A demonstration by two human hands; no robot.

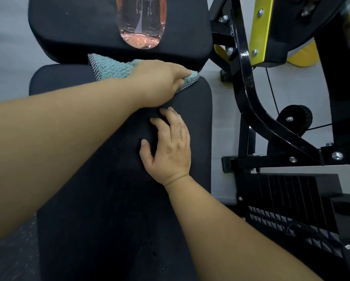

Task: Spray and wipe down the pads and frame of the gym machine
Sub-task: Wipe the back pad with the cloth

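Head view: the left hand (162,84) is palm-down, fingers laid flat over a teal terry cloth with grey mesh edging (109,67). It presses the cloth rather than pinching it, at the far end of the long black padded bench section (119,220), right at the seam with the upper black cushion (68,27). The right hand (170,147) is open with fingers spread, resting on the same pad just nearer than the left wrist, holding nothing.

A clear plastic bottle of pinkish liquid (141,23) sits on the upper cushion just beyond the left hand's knuckles. I can't tell if it's standing or lying.

Risks, as I judge them:
- A forward stroke clips the bottle, which rolls or tips off the cushion.
- The cloth edge drops into the seam under the left hand, snags, and that strip gets skipped.
- The arms cross, and a pull-back stroke runs the left wrist into the right fingertips.
- The black steel frame (251,102), to the right of both hands, looks untouched, and its bolts and cable could catch the terry loops.
- Faint speckling on the pad near the right forearm may be unwiped spray, but that's not certain.
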